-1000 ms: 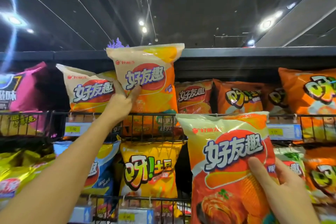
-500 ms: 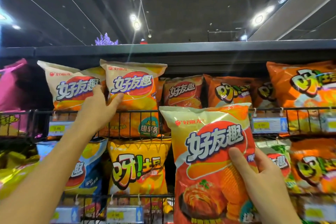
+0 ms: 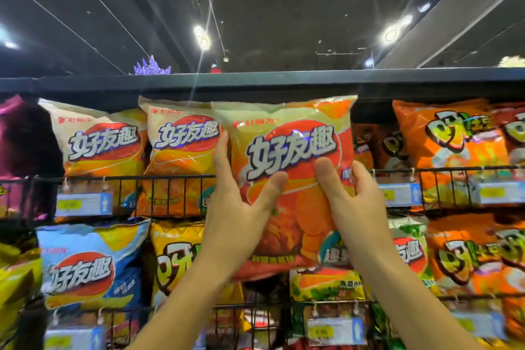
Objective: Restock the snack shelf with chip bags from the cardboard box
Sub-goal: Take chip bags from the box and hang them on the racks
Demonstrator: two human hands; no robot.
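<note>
Behind the wire rail [image 3: 170, 177] stand two yellow-orange bags [image 3: 181, 148] at left, orange bags [image 3: 449, 150] at right. Before the rail, left hand [image 3: 240, 209] and right hand [image 3: 353, 203] grip a glossy red-orange chip bag [image 3: 289, 150], upright.

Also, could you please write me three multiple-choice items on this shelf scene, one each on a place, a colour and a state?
1. Where is the orange-red foil chip bag?
A. raised before the black wire top shelf
B. in a box
C. on the floor

2. What colour is the lower-left foil bag?
A. green
B. blue
C. white

3. How many hands grip the orange-red bag?
A. none
B. one
C. two

Key: 1 A, it covers part of the top row. 2 B, its pack is blue with a red logo. 3 C, the left hand and right hand each have a thumb on its front.
</note>
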